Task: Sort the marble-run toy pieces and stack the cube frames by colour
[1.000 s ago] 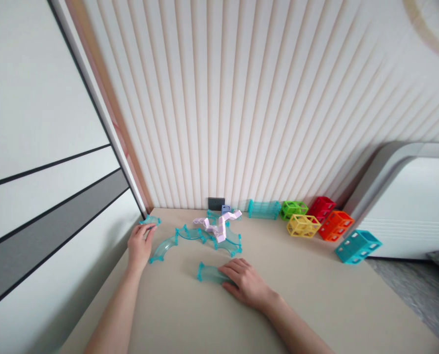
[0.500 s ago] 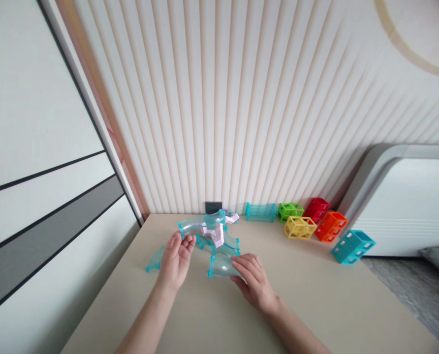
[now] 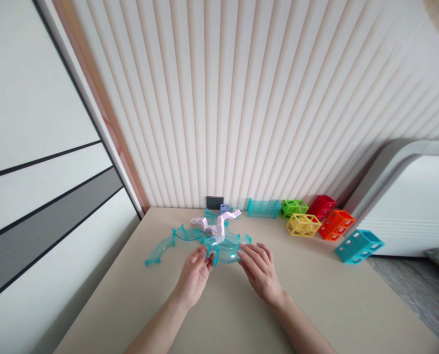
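Note:
My left hand [image 3: 193, 276] pinches the end of a clear, teal-edged curved track piece [image 3: 213, 242]. In my right hand [image 3: 261, 271] is another clear curved track piece [image 3: 228, 255], gripped at its right end with the fingers on top. The two held pieces meet or overlap in front of me; whether they are joined, I cannot tell. Just beyond them lies a pale pink zigzag piece [image 3: 220, 227], partly over other teal parts. To the left, a curved teal track piece [image 3: 162, 250] and a second one [image 3: 187, 234] lie on the table.
Along the wall stand a teal barred piece [image 3: 264, 208], a black box [image 3: 214, 202] and a small purple block [image 3: 224, 208]. Open-frame blocks sit at right: green [image 3: 293, 209], yellow [image 3: 302, 225], red [image 3: 321, 208], orange [image 3: 336, 224] and teal [image 3: 359, 247]. The table [image 3: 234, 314] ends at right.
My left hand has moved right and down, bringing its track piece against the one in my right hand. The right hand has shifted slightly right, and the view has turned a little.

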Available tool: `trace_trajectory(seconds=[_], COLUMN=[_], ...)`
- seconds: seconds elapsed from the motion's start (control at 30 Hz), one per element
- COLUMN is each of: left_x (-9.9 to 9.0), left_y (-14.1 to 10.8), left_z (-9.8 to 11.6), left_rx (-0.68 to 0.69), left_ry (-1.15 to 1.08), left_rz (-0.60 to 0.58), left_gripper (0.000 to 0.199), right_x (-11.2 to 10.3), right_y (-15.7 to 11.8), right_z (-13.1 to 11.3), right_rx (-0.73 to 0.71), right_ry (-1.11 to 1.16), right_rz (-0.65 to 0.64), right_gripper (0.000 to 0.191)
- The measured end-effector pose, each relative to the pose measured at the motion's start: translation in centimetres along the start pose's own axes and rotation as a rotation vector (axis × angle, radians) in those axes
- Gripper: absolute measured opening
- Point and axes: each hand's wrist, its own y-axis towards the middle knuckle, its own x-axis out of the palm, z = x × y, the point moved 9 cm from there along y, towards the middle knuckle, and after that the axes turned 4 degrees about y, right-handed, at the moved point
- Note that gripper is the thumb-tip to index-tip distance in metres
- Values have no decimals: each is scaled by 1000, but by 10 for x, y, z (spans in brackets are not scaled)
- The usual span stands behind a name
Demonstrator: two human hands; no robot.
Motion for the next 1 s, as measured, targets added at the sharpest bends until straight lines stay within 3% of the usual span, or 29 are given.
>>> trace_trajectory(seconds=[0.43,0.63,1.0], left_x=[5,15,13], left_y=[-3,-6,-6], left_z=[-7,-6,-9], left_rx=[-43,-66,-69], left_ry=[42,100,68], left_rz=[-24,-98,-89], left_gripper=[32,31,27], right_x=[8,12,4], right_y=[-10,-10,-6], right_z=[6,2,4], right_rx=[28,-9,48], right_ry=[51,56,82], right_rz=[-31,-50,52], right_gripper=[54,53,54])
